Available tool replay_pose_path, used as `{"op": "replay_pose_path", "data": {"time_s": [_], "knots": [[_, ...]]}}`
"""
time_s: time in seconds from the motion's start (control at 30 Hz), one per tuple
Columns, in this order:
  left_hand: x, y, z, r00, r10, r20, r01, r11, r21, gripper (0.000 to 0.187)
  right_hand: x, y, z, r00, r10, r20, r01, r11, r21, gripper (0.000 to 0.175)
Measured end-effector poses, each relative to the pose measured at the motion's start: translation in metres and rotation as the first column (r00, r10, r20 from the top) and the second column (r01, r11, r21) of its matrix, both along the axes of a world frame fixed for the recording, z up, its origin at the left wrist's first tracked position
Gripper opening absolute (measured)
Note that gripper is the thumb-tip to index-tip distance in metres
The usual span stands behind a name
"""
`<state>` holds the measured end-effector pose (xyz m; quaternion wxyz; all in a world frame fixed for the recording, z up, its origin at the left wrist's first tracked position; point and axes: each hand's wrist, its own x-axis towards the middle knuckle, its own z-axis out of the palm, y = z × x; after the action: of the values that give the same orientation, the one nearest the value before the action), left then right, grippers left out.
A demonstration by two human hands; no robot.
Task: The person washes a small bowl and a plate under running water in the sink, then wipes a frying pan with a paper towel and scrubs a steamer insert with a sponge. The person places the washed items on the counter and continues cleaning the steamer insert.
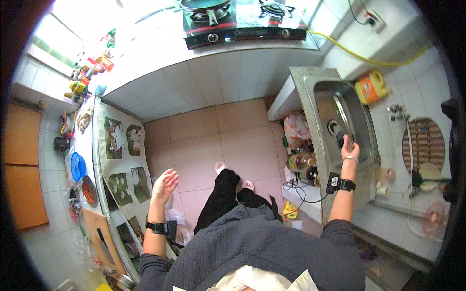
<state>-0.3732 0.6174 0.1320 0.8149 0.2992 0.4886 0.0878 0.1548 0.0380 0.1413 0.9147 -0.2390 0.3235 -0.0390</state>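
At the right, my right hand reaches over the stainless steel sink and grips the edge of a shiny metal lid. The lid is tilted and seen almost edge-on, with a dark knob on its left side. Behind it shows part of the drain. My left hand is in the air over the floor, beside the printed cloth hanging from the left counter. Its fingers are slightly curled and it holds nothing.
A gas stove carries a frying pan. On the left counter are a plate of red food, a blue basket and a knife on a cutting board. A yellow detergent jug stands beside the sink.
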Motion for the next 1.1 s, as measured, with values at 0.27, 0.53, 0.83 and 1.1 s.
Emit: {"op": "replay_pose_path", "data": {"time_s": [0.27, 0.53, 0.83, 1.1], "knots": [[0.095, 0.125, -0.009, 0.998, 0.052, 0.033, -0.054, 0.997, 0.046, 0.037, 0.063, 0.012, -0.033, 0.954, -0.187, -0.234, 0.200, 0.979, 0.034, 0.040], [0.218, 0.188, 0.011, 0.992, -0.087, 0.095, 0.080, 0.994, 0.077, 0.037, 0.098, 0.020, -0.048, 0.944, -0.184, -0.275, 0.228, 0.964, 0.137, 0.041], [0.282, 0.238, 0.030, 0.993, 0.106, 0.047, -0.109, 0.992, 0.065, 0.039, 0.170, 0.039, -0.133, 0.960, -0.111, -0.257, 0.101, 0.993, -0.052, 0.055], [0.349, 0.293, 0.047, 0.986, 0.163, 0.021, -0.164, 0.979, 0.121, 0.037, 0.180, 0.075, -0.094, 0.720, -0.267, -0.641, 0.469, 0.868, 0.165, 0.045]]}}
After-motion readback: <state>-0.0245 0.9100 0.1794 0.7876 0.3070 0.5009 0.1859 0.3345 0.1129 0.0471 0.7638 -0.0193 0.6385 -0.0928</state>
